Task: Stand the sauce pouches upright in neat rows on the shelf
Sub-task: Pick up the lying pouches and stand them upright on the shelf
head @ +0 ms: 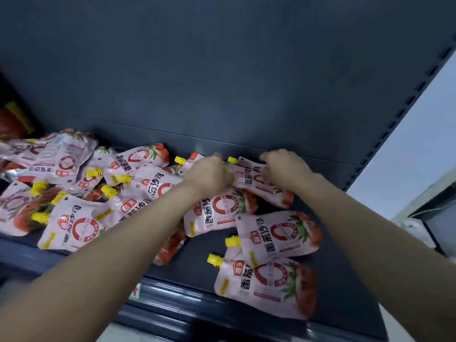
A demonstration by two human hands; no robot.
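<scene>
Dark shelf (199, 265), left hand (209, 172) and right hand (283, 169) gripping one sauce pouch (254, 180) between them

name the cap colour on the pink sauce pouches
Yellow: head view shows it best, on the spout cap of the nearest pink pouch.

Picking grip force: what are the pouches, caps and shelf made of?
Pouches: thin flexible plastic film with glossy print. They wrinkle, sag and catch glare. One at far left shows a silvery side, so they may be foil-lined.
Caps: yellow, ribbed, likely hard moulded plastic.
Shelf: probably painted sheet metal, matte dark blue-grey, with flat panels and a slotted upright.
</scene>
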